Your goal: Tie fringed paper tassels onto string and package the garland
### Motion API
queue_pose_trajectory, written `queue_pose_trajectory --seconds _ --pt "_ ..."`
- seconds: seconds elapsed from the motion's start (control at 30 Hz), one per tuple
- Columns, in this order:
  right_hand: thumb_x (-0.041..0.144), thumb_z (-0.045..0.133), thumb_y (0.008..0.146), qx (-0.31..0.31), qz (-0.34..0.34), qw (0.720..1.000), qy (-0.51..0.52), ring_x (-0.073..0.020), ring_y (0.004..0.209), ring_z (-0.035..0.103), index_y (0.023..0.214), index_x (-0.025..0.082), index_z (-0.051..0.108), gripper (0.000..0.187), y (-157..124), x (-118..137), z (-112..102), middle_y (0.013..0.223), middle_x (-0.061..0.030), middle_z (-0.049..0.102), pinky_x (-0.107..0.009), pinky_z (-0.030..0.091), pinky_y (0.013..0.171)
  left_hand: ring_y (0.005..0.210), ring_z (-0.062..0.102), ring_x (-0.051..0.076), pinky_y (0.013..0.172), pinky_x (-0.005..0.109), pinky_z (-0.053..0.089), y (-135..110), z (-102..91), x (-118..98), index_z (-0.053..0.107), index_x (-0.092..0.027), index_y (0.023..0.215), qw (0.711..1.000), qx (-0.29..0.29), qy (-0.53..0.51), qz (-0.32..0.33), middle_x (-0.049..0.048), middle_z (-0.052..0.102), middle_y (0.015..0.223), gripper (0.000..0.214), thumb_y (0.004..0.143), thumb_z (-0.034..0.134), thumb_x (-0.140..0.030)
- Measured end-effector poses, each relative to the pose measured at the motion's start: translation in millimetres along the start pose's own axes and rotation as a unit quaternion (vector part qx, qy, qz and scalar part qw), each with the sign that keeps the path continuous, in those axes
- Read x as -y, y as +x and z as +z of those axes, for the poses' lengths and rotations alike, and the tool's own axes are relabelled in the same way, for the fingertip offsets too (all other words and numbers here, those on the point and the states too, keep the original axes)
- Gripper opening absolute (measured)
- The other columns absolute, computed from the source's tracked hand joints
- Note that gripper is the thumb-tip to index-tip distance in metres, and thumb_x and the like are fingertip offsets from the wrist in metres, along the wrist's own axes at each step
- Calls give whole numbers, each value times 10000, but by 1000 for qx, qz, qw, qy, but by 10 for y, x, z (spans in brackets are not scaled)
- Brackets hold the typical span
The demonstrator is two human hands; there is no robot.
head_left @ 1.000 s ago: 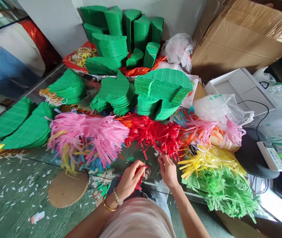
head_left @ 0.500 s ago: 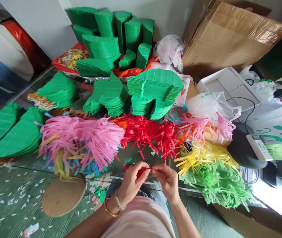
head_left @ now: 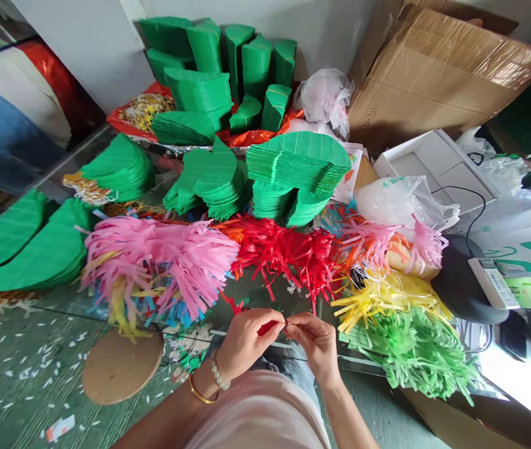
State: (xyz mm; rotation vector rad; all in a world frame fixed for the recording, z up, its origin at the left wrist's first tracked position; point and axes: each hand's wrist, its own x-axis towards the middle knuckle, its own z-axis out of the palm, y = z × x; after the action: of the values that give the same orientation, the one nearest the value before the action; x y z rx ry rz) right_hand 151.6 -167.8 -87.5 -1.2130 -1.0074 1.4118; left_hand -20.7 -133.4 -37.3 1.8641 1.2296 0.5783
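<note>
**red strip held just on the near side of the red fringe pile**

a red strip [head_left: 267, 327] is held in the left hand [head_left: 250, 346], on the near side of the red fringe pile [head_left: 288, 249]; a little of it is seen in the hollow of the palm, the rest being hidden by the fingers. by the left grip it is pinched. the right hand [head_left: 316, 349] is held facing the left, its thumb and finger pressed together; what lies between them is too small to be told. the fingertips of both are nearly joined, probably so that fine work can be steadied.

the red fringe pile is laid on the bench [head_left: 252, 289] straight beyond the hands, perhaps so that its colour is easily reached. to its left a pink fringe bunch [head_left: 157, 249] is spread; to its right, yellow fringe [head_left: 394, 299] and, nearer the person, light green fringe [head_left: 424, 352] are heaped. the colours are mostly grouped, it seems, so that they can be told apart.

behind the red fringe pile, green stacks [head_left: 298, 162] are laid flat, likely so that creasing is avoided. farther behind it, green bundles [head_left: 197, 90] are stood close together, presumably to save room.
</note>
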Motion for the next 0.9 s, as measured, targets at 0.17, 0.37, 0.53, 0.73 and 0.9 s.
queue_pose_trajectory --seconds 0.17,0.37,0.53,0.73,0.9 --pt "198 669 858 -8 -117 980 -161 -158 710 669 871 212 742 75 -40 162 9 787 -32 713 -264 557 653 707 651 136 694 232 477 36 -73 -26 647 -224 831 999 40 19 8 -8 711 768 156 909 515 -194" --pt "229 652 874 -3 -107 976 -189 -155 695 674 925 216 710 78 -58 205 -6 801 -21 717 -262 556 657 781 648 158 735 263 497 23 -132 -55 571 -218 923 999 46 1 14 17 682 835 63 886 521 -212" --pt "251 652 875 2 -92 978 -188 -158 694 667 918 210 692 71 -74 176 -31 790 -20 713 -275 555 672 734 643 138 735 250 483 23 -165 -34 599 -223 853 999 43 9 21 -4 703 803 98 901 520 -187" --pt "213 631 881 18 -127 970 -206 -151 694 656 927 211 681 68 -62 285 -36 781 -15 703 -261 531 659 703 652 124 689 220 480 21 -144 -71 604 -223 864 998 50 1 25 -17 712 806 89 896 536 -175" --pt "192 605 894 31 -149 964 -217 -151 714 659 963 218 671 99 -71 327 -35 806 -19 705 -261 532 669 711 665 137 685 229 487 43 -128 -117 599 -224 845 998 55 -7 22 -13 717 788 97 890 534 -168"
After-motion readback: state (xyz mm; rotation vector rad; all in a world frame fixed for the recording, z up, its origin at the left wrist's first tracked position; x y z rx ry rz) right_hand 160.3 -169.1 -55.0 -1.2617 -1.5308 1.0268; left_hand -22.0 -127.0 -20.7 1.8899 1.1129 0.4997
